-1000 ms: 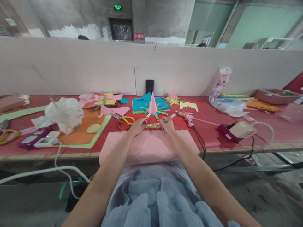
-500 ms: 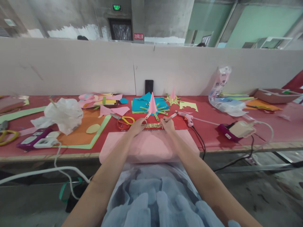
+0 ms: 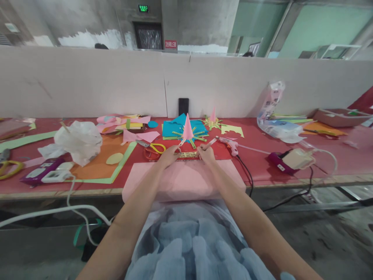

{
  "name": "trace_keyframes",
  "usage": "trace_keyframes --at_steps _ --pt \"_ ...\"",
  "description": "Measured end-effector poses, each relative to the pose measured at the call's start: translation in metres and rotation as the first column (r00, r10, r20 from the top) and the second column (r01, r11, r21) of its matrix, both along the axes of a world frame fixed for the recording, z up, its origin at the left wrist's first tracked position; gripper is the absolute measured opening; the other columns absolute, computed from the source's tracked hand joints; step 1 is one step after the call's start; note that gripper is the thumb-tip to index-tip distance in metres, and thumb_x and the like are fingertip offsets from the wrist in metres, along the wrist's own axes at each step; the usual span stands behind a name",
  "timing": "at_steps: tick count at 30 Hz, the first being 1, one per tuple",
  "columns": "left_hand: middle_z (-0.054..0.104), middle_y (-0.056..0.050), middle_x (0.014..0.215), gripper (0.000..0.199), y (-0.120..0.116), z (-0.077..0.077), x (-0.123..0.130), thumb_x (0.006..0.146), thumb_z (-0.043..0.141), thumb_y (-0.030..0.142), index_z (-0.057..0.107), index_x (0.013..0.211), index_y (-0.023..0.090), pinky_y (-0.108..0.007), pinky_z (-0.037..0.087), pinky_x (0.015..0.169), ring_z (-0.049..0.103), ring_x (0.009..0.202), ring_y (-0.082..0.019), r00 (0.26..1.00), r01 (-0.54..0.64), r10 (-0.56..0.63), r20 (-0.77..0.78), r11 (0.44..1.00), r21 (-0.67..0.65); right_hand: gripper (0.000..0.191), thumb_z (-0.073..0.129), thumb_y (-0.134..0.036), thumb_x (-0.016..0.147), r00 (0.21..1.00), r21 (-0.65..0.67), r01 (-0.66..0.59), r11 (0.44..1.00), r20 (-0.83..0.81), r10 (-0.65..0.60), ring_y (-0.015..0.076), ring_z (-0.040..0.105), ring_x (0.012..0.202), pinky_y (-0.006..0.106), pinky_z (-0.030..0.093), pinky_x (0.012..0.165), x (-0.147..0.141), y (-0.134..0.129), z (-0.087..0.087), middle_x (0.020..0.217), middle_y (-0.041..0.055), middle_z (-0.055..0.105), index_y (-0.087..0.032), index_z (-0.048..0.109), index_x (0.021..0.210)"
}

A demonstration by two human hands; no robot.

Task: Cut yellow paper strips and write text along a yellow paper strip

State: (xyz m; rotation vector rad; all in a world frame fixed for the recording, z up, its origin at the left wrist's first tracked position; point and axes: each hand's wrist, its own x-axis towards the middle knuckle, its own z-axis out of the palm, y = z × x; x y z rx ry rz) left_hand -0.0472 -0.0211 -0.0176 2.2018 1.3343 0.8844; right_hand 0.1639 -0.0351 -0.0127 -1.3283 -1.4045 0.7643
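Observation:
My right hand [image 3: 206, 154] is closed around a pale pinkish pen [image 3: 210, 143], its tip hidden by the fingers. Between my hands lies a yellow paper strip [image 3: 189, 154] with dark markings like writing. At its left end, my left hand [image 3: 169, 155] has bent fingers pinching or pressing the strip. Just beyond stands a pink paper cone [image 3: 187, 129] with yellow-green strips spread around its base, over blue paper sheets [image 3: 170, 128]. Yellow-handled scissors [image 3: 157, 147] lie beside my left hand. To the right of the pen rests a pink glue gun [image 3: 231, 146].
A second pink cone [image 3: 213, 116] stands behind. Crumpled white plastic [image 3: 78, 142], purple power strips [image 3: 282, 164] and coloured paper scraps [image 3: 142, 137] lie around the red tabletop [image 3: 253, 144]. A pink padded block [image 3: 186, 182] is under my forearms, and a phone [image 3: 183, 106] leans on the partition.
My right hand and the pen have shifted very slightly, by the strip's right end. My left hand stays in place, and the other things have not moved.

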Motion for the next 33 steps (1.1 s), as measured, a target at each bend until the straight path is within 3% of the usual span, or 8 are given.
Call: trace_keyframes --at_steps 33 --pt "0.062 -0.003 0.111 0.013 -0.0007 0.0015 -0.0004 0.079 0.053 0.022 0.058 0.090 0.023 -0.033 0.043 0.094 0.059 0.102 -0.020 1.000 0.004 -0.004 -0.016 1.000 0.003 0.023 0.046 -0.031 0.073 0.997 0.004 0.075 0.997 0.032 -0.075 0.0097 0.046 0.036 0.019 0.036 0.039 0.0001 -0.0005 0.0019 0.046 -0.0029 0.056 -0.022 0.037 0.054"
